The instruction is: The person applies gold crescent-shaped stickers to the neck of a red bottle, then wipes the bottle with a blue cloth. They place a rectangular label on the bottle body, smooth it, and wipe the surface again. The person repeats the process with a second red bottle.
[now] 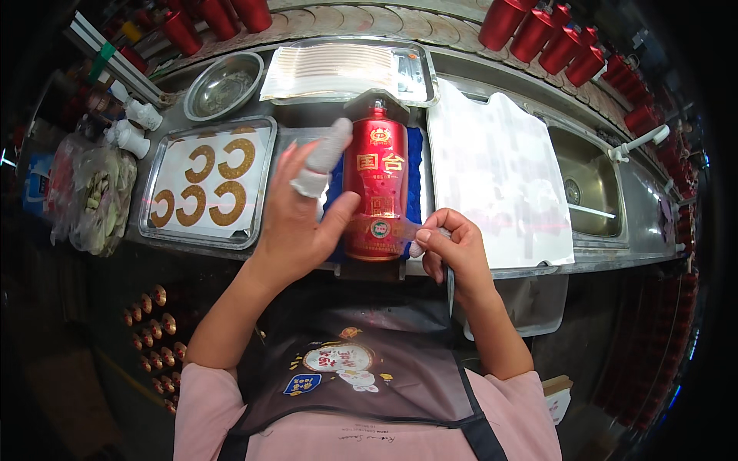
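A red bottle [376, 188] with gold print lies on its back in front of me, its neck pointing away, on a blue cloth [415, 165]. My left hand [304, 203] is beside the bottle's left side, fingers spread, with white wraps on some fingers; it is slightly blurred. Around the bottle's lower part lies a thin see-through film [401, 232] with gold marks. Its right end is pinched between the thumb and fingers of my right hand [459, 250], just off the bottle's lower right side. A white wrap covers a fingertip there too.
At left, a metal tray [146, 203] holds a sheet with gold C-shaped pieces. Beyond it stand a steel bowl [223, 86] and a tray of stacked strips [334, 71]. White paper [492, 169] covers the right side, beside a sink [588, 161]. Red bottles [534, 34] line a far conveyor.
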Motion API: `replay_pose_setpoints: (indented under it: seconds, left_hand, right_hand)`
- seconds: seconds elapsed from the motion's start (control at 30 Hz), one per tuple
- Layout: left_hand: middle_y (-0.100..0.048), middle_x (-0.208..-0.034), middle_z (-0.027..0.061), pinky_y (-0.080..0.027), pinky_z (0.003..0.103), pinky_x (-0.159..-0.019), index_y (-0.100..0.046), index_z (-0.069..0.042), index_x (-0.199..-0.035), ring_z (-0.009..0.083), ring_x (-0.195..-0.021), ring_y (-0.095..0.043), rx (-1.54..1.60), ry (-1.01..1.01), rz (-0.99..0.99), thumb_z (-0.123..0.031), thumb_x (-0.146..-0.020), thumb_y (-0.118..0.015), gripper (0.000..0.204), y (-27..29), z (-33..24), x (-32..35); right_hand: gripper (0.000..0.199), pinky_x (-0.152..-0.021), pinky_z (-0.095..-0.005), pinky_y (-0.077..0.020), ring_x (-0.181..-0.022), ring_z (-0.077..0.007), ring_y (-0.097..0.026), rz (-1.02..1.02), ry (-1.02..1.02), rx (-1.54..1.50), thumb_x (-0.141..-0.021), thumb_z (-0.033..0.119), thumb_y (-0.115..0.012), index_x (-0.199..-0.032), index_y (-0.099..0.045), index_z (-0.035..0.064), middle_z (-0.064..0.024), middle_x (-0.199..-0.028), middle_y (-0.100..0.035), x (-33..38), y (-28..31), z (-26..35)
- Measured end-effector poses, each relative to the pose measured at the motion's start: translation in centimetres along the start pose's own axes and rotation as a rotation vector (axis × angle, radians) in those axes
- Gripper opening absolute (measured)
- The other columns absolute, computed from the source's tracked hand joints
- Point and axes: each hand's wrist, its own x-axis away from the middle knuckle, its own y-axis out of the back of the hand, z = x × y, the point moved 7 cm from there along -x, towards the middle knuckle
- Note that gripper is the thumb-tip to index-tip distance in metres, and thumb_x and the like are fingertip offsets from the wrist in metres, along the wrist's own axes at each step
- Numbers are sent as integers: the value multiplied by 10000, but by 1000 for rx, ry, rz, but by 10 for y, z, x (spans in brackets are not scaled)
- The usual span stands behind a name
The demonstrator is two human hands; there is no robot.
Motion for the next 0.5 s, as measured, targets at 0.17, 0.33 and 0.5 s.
replay_pose_setpoints:
  seconds: [0.17, 0.33, 0.5]
  left_hand:
    - [-417, -1562, 149, -27, 663, -1197, -371, -117, -1556, 330, -1539, -209, -103, -105, 264, -396, -936, -658, 737, -26, -14, -11]
    - [-443, -1544, 136, -30, 675, -1188, -304, -125, -1584, 359, -1535, -209, -152, -125, 243, -412, -913, -675, 818, -35, -14, -17]
    - [-354, -1592, 174, -18, 669, -1192, -271, -127, -1598, 367, -1545, -170, -153, -116, 273, -459, -873, -704, 908, -36, -9, -10]
  right_hand:
    - [136, -431, -190, -397, -471, -59, -522, 22, 16, 1, -910, 101, -718, -946, -603, 38, -79, -786, -699, 1, -1, 1]
    - [138, -436, -187, -395, -470, -59, -522, 6, 22, 3, -913, 105, -719, -947, -604, 37, -85, -781, -702, -5, 5, 1]
    - [131, -408, -202, -386, -402, -72, -494, 8, 35, 19, -922, 102, -691, -943, -581, 33, -95, -718, -679, -8, 9, 0]
